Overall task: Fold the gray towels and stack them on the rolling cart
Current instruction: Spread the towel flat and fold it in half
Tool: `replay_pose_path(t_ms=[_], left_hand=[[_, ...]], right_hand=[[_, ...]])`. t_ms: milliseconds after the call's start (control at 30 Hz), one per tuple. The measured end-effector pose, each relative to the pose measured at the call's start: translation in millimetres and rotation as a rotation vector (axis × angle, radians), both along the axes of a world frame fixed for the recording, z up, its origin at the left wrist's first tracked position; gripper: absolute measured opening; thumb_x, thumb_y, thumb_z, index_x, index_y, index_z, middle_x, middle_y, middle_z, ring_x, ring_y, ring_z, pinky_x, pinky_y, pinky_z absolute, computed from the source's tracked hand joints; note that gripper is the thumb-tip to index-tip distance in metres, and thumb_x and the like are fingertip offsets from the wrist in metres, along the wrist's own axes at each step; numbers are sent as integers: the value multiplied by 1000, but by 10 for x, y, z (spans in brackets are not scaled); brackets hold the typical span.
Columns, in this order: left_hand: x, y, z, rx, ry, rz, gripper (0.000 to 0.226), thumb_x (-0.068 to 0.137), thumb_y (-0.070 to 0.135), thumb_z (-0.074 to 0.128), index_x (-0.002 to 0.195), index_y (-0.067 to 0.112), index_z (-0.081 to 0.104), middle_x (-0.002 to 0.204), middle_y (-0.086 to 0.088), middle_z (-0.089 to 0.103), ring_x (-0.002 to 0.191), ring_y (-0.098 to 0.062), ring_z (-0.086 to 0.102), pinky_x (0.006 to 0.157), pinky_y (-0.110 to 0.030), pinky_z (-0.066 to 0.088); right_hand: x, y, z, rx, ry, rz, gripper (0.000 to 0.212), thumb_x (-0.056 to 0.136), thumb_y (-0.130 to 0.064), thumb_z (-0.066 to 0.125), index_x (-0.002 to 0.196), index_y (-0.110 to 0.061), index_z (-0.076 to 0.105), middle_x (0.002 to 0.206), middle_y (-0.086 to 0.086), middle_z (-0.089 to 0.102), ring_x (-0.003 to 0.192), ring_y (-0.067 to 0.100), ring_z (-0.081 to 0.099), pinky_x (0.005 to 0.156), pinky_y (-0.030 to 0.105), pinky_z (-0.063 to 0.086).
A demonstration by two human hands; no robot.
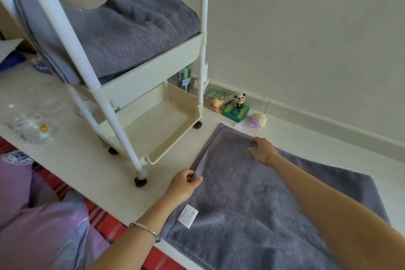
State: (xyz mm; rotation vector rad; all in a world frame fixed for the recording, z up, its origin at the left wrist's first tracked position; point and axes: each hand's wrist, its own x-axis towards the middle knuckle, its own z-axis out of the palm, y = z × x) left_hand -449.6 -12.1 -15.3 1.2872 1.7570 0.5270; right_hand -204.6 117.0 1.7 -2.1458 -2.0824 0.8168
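Note:
A gray towel (252,193) lies spread on the white floor, its upper layer folded over a lower one that shows at the right. My left hand (185,184) pinches the towel's left edge, just above a white care label (188,215). My right hand (262,148) rests with fingers spread on the towel near its far edge. The white rolling cart (153,72) stands to the left of the towel. Its middle tray holds a pile of gray towels (135,28). The bottom tray (173,138) holds nothing.
Small toys, among them a panda figure on a green box (237,108), sit by the wall behind the towel. Clear plastic packaging (32,127) lies on the floor at left. Purple bedding (39,230) and a red striped mat (105,223) fill the lower left.

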Motion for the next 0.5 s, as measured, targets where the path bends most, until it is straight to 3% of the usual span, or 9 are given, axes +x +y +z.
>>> replay_pose_path(t_ms=[67,167,233,300,433,500], left_hand=[[67,127,21,50,52,-41,17,89,34,62,82,20,56,81,1,57,77,-15,53,68,-26,37],[165,317,-6,132,118,-90,31,91,34,59,66,26,42,65,7,47,61,-10,44,55,-22,31],[209,426,-27,193,166,-71,27,92,33,58,70,22,46,66,8,47,63,-11,46,53,-20,30],[226,508,-59,249,209,-14,15,92,31,57,86,17,57,80,4,55,74,-15,53,60,-22,37],[194,569,-101,316,239,31,15,97,25,49,84,18,46,74,-1,58,71,-24,55,59,-30,37],[150,606,-100,320,273,46,18,98,25,47,82,18,40,70,-2,57,70,-28,54,59,-35,37]], right_hand=[[5,40,-72,57,-57,4,46,95,-34,48,137,-17,43,138,12,44,125,32,41,106,44,36],[-31,157,-161,131,-103,-46,44,95,-43,44,132,-20,48,134,12,44,125,31,36,105,41,31],[-60,241,-194,120,-123,-78,44,94,-49,43,125,-19,53,127,12,47,121,31,37,101,39,32],[-87,291,-202,130,-136,-61,40,94,-48,43,118,-19,56,122,12,50,116,30,40,99,37,33],[-230,252,-115,534,271,-108,20,97,-30,45,96,-13,55,102,5,60,95,30,48,82,35,38],[-333,301,-122,556,307,-164,18,97,-29,45,95,-12,53,100,7,62,90,32,51,75,37,43]])
